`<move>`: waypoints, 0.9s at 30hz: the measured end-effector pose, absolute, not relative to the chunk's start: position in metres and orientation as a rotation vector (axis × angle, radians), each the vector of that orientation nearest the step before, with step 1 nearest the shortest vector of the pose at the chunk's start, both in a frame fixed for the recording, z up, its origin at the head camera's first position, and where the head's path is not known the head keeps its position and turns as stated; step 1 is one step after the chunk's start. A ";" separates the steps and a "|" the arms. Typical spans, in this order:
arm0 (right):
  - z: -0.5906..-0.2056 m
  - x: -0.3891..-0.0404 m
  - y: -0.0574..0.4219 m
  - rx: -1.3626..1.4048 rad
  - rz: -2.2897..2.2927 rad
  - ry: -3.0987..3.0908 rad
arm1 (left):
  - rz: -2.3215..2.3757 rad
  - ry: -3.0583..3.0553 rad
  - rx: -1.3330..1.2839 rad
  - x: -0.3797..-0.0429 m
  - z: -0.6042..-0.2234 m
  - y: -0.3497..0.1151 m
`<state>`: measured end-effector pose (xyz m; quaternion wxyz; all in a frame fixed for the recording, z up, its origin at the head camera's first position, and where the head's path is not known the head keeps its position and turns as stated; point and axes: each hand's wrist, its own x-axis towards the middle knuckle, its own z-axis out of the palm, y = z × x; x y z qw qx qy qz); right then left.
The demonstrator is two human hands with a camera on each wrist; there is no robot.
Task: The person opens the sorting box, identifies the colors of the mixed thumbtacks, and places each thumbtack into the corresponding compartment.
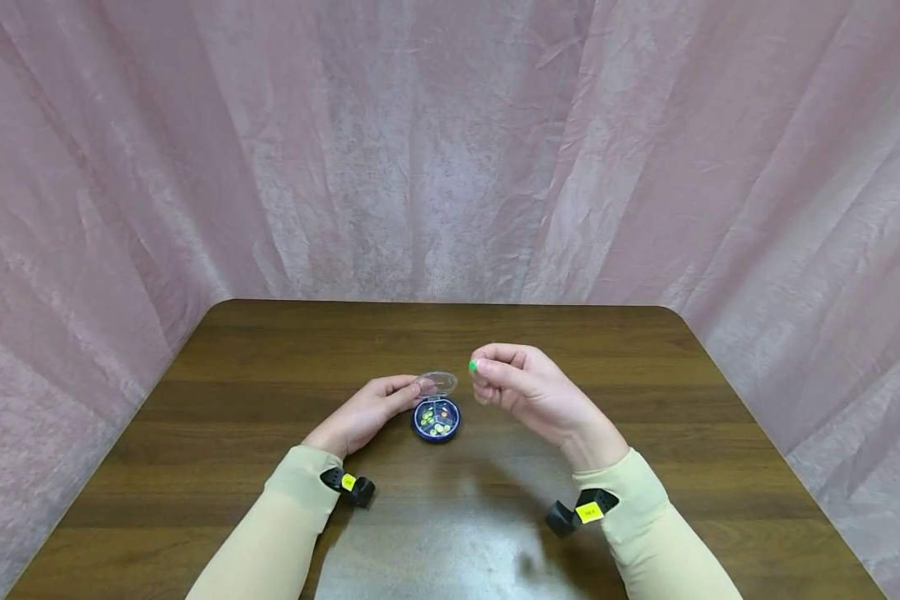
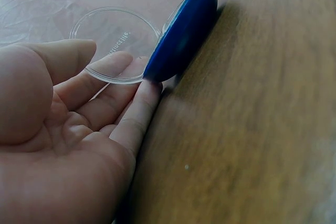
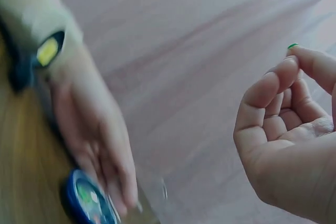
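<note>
In the head view, the right hand (image 1: 528, 387) pinches a green piece (image 1: 473, 365), not yet in the round case (image 1: 435, 439) beside the left hand (image 1: 371, 410); its lid (image 1: 442, 376) is up, small pieces (image 1: 440, 429) already inside. Left wrist: extended fingers (image 2: 137, 116) touch the case. Right wrist: green shows by the thumb (image 3: 314, 65).

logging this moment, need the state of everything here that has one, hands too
case: open, on the table
lid: swung up
pieces: lying in the case's compartments
green piece: pinched, held above the table
left hand: beside the case, some fingers behind the lid
right hand: raised, pinching the green piece
curtain: hanging in folds
</note>
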<state>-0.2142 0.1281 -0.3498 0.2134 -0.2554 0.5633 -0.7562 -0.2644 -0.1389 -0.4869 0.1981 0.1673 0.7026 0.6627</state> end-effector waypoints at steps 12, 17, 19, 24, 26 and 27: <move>-0.332 -0.196 0.123 -0.847 -2.112 1.075 | 1.867 1.951 0.463 -0.263 -0.485 -0.140; -0.330 -0.193 0.121 -0.880 -2.104 1.022 | 1.878 1.940 0.471 -0.263 -0.486 -0.140; -0.330 -0.192 0.121 -0.885 -2.100 1.008 | 1.877 1.944 0.469 -0.263 -0.486 -0.140; -0.332 -0.194 0.121 -0.874 -2.094 1.049 | 1.870 1.951 0.455 -0.264 -0.486 -0.141; -0.336 -0.197 0.121 -0.846 -2.097 1.136 | 1.864 1.954 0.465 -0.264 -0.486 -0.141; -0.338 -0.199 0.122 -0.827 -2.097 1.207 | 1.861 1.955 0.472 -0.265 -0.486 -0.140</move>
